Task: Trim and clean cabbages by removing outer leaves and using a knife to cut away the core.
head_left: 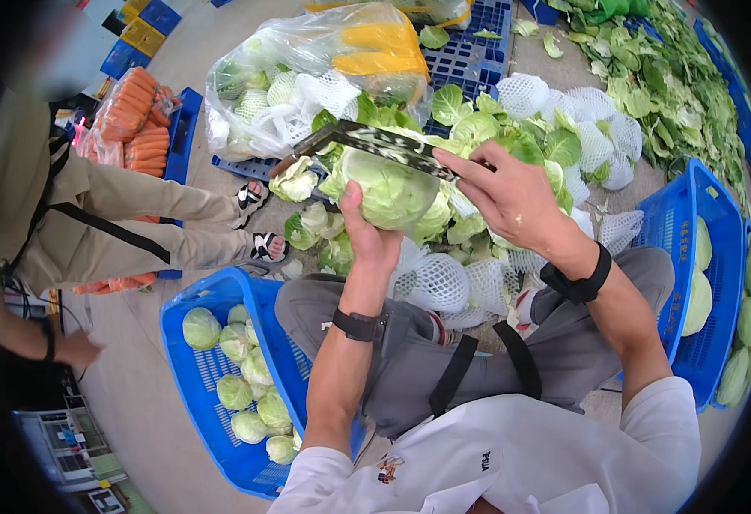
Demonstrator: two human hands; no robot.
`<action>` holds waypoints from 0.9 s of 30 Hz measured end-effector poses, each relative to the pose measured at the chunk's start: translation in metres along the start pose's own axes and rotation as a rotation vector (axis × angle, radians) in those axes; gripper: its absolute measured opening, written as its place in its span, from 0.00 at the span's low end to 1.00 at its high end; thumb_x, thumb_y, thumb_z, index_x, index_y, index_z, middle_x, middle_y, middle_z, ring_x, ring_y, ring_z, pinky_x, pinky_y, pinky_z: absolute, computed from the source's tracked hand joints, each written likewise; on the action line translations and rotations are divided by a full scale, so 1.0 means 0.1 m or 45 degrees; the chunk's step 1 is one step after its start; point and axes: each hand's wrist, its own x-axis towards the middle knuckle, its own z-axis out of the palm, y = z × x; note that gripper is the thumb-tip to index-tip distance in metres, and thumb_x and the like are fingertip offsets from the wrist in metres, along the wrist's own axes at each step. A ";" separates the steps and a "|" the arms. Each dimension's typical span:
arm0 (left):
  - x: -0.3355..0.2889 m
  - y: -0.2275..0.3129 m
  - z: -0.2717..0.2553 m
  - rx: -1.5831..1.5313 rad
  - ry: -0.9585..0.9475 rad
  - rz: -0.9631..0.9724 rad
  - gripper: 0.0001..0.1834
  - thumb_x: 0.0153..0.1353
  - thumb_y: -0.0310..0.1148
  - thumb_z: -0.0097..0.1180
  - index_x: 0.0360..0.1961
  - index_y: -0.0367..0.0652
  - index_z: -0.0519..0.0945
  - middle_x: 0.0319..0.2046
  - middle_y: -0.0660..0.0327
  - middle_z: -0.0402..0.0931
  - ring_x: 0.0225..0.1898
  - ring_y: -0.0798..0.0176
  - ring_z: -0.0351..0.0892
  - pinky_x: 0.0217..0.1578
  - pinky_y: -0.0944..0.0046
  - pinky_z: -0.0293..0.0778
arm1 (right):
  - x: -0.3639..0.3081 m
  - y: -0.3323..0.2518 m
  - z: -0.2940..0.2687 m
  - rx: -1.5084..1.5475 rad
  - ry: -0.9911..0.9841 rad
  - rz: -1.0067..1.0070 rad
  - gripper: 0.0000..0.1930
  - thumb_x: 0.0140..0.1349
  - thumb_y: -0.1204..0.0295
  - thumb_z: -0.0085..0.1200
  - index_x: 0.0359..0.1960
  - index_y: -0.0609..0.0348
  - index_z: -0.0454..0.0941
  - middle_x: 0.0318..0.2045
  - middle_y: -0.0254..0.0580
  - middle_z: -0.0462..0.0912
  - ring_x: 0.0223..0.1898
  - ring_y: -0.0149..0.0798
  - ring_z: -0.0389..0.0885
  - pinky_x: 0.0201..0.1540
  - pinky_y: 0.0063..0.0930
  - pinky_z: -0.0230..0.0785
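My left hand [367, 236] is closed around the underside of a pale green cabbage [401, 193], holding it up in front of me. A dark knife [384, 146] flecked with pale leaf bits lies across the cabbage's top, its left end bent and brownish. My right hand [508, 193] is closed on the knife's right end. Behind and below the cabbage, loose leaves [478, 128] and white foam net sleeves [440, 283] lie in a pile.
At my left stands a blue crate [213, 377] with several trimmed cabbages; another blue crate [692, 206] is at my right. Bagged cabbages [281, 94] sit on a blue pallet [478, 51]. A person [127, 206] stands at left near bagged carrots [136, 111]. Leaf heaps [667, 94] lie far right.
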 end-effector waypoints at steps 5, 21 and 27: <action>0.00 -0.01 -0.09 0.022 0.044 0.018 0.43 0.60 0.64 0.54 0.70 0.50 0.65 0.64 0.59 0.70 0.64 0.55 0.72 0.63 0.48 0.70 | -0.01 -0.04 0.09 -0.103 0.034 -0.031 0.24 0.64 0.68 0.58 0.64 0.37 0.75 0.34 0.38 0.76 0.25 0.41 0.78 0.22 0.36 0.72; -0.04 -0.01 -0.15 0.092 -0.032 0.098 0.44 0.61 0.63 0.55 0.71 0.45 0.64 0.65 0.58 0.70 0.64 0.56 0.73 0.63 0.50 0.70 | 0.01 -0.01 0.02 -0.139 0.038 -0.135 0.25 0.64 0.68 0.60 0.63 0.34 0.76 0.33 0.38 0.78 0.27 0.41 0.83 0.25 0.36 0.76; -0.08 0.01 -0.06 0.124 -0.042 0.125 0.45 0.60 0.62 0.56 0.70 0.45 0.64 0.64 0.58 0.71 0.64 0.55 0.73 0.63 0.49 0.71 | -0.02 0.48 0.05 -0.344 0.013 0.159 0.23 0.65 0.71 0.59 0.62 0.38 0.79 0.33 0.38 0.79 0.25 0.45 0.79 0.25 0.36 0.73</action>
